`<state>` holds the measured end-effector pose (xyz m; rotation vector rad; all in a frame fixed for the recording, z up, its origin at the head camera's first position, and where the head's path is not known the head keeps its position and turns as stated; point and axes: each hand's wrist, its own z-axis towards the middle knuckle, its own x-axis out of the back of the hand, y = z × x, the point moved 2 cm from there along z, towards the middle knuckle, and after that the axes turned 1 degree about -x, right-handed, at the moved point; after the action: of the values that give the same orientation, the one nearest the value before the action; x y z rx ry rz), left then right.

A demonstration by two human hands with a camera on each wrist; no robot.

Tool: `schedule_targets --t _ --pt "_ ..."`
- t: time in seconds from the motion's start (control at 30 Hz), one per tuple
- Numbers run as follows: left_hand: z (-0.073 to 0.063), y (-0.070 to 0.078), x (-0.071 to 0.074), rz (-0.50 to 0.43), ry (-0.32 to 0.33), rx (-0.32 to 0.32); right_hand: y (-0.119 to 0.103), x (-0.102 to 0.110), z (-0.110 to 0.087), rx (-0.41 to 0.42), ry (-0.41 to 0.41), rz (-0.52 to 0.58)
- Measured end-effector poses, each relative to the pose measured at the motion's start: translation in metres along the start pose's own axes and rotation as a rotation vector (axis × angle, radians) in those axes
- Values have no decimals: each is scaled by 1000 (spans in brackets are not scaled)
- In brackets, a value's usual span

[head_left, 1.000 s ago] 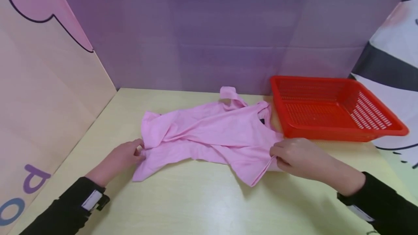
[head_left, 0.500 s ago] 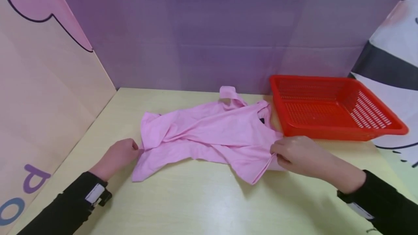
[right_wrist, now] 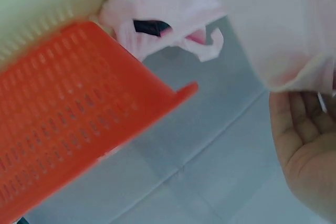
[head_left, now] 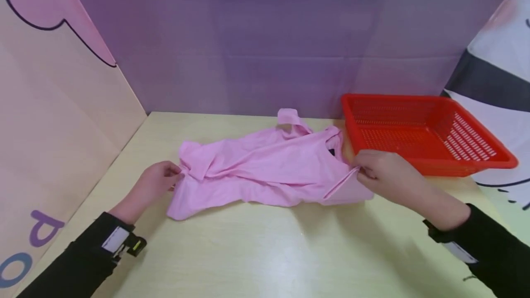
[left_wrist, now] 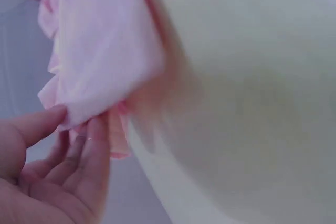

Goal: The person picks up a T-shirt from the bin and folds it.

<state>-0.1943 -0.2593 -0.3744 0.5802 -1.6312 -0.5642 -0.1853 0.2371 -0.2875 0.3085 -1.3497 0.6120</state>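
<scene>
A pink T-shirt (head_left: 256, 164) lies crumpled and stretched sideways on the table, its neckline with a dark label towards the right. My left hand (head_left: 154, 184) pinches its left edge between thumb and fingers. In the left wrist view, the thumb and fingertips of that hand (left_wrist: 63, 166) grip a fold of the pink cloth (left_wrist: 105, 45). At the other end, my right hand (head_left: 387, 176) pinches a sleeve edge and holds it raised off the table. The right wrist view shows the lifted cloth (right_wrist: 294, 35) above the right hand (right_wrist: 310, 145), with the fingertips partly hidden.
A red plastic basket (head_left: 455, 168) with slotted sides stands at the back right, just behind my right hand. The pale wooden table (head_left: 265, 252) ends at a purple backdrop (head_left: 248, 59). Printed panels border the left and right sides.
The right hand has lifted the sleeve edge up and slightly away, so the hanging front corner has risen. The left hand shifted at the left edge, moved a little farther back and now pinches the cloth.
</scene>
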Motion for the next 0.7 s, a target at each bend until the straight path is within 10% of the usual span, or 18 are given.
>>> schedule_targets --t 0.27,0.7 --pt "5 31 33 -40 213 -141 17 30 20 -303 46 215" --pt "21 75 93 -187 365 -225 39 75 73 -398 216 372"
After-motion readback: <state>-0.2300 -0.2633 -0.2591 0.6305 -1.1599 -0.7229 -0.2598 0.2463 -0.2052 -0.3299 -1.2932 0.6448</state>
